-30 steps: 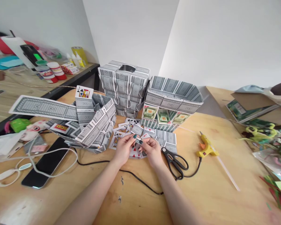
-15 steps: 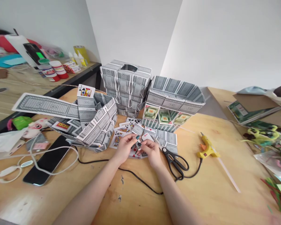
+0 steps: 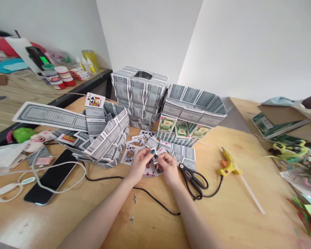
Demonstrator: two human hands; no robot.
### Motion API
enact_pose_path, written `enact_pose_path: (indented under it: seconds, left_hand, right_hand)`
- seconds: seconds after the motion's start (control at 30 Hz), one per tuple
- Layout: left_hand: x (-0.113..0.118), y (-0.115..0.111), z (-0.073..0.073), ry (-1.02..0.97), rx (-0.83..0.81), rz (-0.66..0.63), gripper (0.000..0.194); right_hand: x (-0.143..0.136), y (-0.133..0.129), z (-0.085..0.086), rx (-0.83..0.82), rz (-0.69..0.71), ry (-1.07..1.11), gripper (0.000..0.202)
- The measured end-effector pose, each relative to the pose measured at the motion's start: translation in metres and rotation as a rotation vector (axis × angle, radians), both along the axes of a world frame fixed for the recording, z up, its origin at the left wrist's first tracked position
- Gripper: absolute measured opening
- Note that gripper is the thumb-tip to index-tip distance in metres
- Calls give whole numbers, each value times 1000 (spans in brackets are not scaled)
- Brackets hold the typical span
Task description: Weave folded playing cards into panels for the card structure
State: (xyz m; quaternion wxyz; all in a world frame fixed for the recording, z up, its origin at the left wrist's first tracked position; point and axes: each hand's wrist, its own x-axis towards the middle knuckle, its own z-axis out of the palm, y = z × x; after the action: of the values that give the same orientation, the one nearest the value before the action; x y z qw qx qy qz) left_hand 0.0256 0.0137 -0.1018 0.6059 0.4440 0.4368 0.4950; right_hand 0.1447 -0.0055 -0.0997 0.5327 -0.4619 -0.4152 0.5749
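Both hands meet at the middle of the table over loose playing cards (image 3: 130,154). My left hand (image 3: 141,162) is closed, thumb and fingers pinching a small playing card (image 3: 155,161) whose shape is mostly hidden. On the other side of that card, my right hand (image 3: 168,166) pinches it too, fingertips almost touching the left ones. An ace card (image 3: 160,150) shows just behind the right fingers. Black-handled scissors (image 3: 194,180) lie right of the right hand, blades partly under cards. Joined face-down cards (image 3: 184,152) spread behind them.
Behind stand a tall card-built box (image 3: 140,93) and an open card-built box (image 3: 191,114). A tilted card structure (image 3: 106,141) is at left, near a phone (image 3: 52,180) and white cable. A yellow glue gun (image 3: 229,166) lies right, its black cord (image 3: 155,199) crossing in front.
My fingertips have shifted slightly on the small card, and more of its white surface shows between them. The view has moved a little; the other things stay in place.
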Motion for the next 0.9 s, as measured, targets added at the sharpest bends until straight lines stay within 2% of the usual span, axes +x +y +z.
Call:
enact_pose_path:
  seconds: [0.3, 0.6, 0.9]
  left_hand:
    - [-4, 4, 3, 149, 106, 25, 18]
    - [-7, 4, -4, 305, 221, 26, 18]
    - [-4, -3, 1, 376, 240, 41, 20]
  right_hand:
    - [2, 3, -3, -28, -34, -2, 16]
    - [6, 3, 0, -19, 63, -100, 19]
    - [4, 2, 1, -22, 85, -72, 16]
